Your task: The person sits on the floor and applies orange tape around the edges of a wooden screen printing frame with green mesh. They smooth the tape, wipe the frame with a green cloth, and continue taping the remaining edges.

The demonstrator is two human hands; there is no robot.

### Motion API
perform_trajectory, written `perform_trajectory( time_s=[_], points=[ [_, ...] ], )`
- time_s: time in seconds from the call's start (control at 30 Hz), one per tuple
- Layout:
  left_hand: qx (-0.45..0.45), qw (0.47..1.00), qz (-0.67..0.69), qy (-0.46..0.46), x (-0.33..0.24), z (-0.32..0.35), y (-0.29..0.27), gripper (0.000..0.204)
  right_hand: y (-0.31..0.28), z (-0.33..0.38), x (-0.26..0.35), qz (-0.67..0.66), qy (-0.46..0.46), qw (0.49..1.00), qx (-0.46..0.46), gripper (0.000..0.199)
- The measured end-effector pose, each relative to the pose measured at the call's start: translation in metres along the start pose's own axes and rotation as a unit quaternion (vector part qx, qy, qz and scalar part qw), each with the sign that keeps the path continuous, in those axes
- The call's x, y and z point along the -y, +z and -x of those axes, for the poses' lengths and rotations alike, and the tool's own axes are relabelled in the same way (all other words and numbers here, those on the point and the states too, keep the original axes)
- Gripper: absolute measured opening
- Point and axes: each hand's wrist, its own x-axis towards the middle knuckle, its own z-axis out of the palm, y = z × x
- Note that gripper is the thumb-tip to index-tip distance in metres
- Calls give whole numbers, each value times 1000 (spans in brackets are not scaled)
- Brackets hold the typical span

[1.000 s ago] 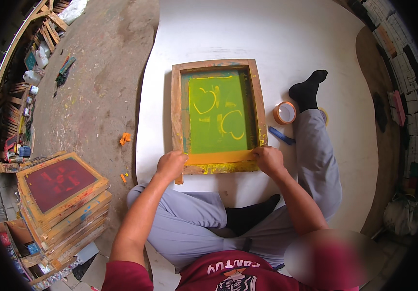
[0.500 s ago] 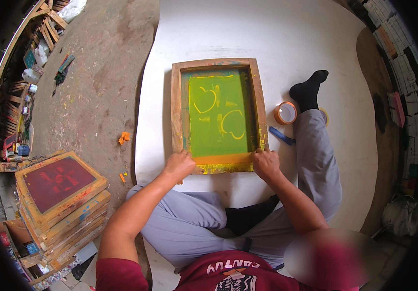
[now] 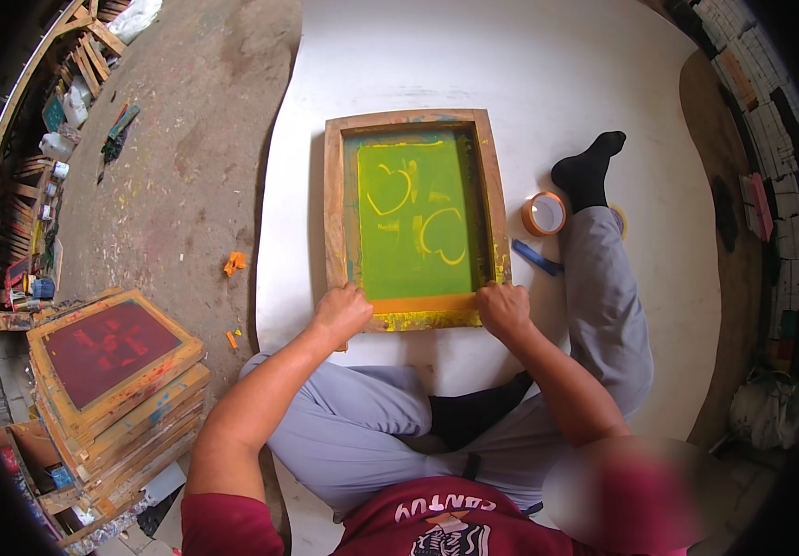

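A wooden silk-screen frame (image 3: 335,199) lies on the white sheet in front of me. Its green mesh (image 3: 399,269) bears yellow heart outlines and yellow paint along its edges. A strip of orange tape (image 3: 424,304) runs across the near end of the mesh, between my hands. My left hand (image 3: 344,310) is closed at the strip's left end, by the frame's near left corner. At the other end, my right hand (image 3: 505,308) is closed by the near right corner. My fingertips are mostly hidden under the knuckles.
Right of the frame lie a roll of orange tape (image 3: 532,220) and a blue cutter (image 3: 537,258), close to my leg. Several wooden screens (image 3: 117,357) are stacked at lower left. Orange scraps (image 3: 234,263) litter the concrete floor, and shelves (image 3: 33,204) line the far left.
The whole view has shifted very slightly. Both hands stay closed at the tape strip's ends, and the frame keeps its place.
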Motion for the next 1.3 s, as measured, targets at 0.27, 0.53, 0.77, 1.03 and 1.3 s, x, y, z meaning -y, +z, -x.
perform_trajectory(
  time_s=[0.27,0.53,0.77,1.03,1.3],
  points=[
    [1,1000,-5,8,1,-1,2,8,-5,-4,2,-7,6,1000,13,18],
    [19,1000,-2,1,0,-4,0,9,-5,-5,1,-11,2,1000,2,17],
    [36,999,-2,-2,-1,-6,-8,9,-8,-7,-1,-31,-5,999,23,19],
    [26,1000,-7,-14,-1,-4,-1,8,-9,-8,1,1,-7,1000,24,18],
    [28,1000,-13,-6,-2,-6,-3,10,-9,-11,1,10,0,999,54,18]
  ],
)
